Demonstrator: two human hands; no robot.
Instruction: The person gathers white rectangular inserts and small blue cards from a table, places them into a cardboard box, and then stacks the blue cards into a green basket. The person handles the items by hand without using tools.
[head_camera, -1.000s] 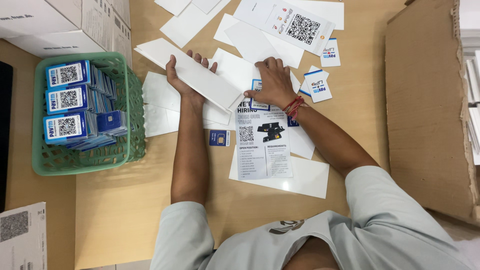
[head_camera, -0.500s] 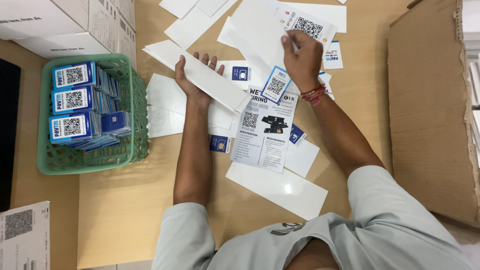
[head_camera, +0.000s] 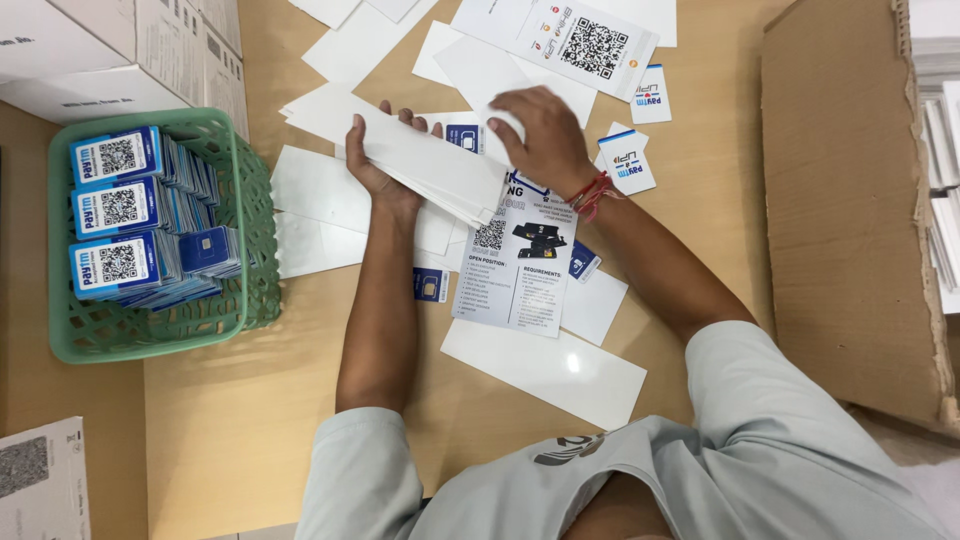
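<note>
On table (head_camera: 250, 400): left hand (head_camera: 385, 175) clamped on white strip stack (head_camera: 400, 160); right hand (head_camera: 540, 135) rests on its end, grip unclear. Basket (head_camera: 240, 300) holds sorted cards; loose strips, leaflet (head_camera: 520, 260) remain scattered.

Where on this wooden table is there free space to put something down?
Bare wood lies below the green plastic basket, left of the left forearm, and beside the brown cardboard sheet. Around both hands, white paper strips and blue cards crowd the top.

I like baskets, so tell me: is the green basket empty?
No, the green basket is packed with rows of blue and white cards.
</note>
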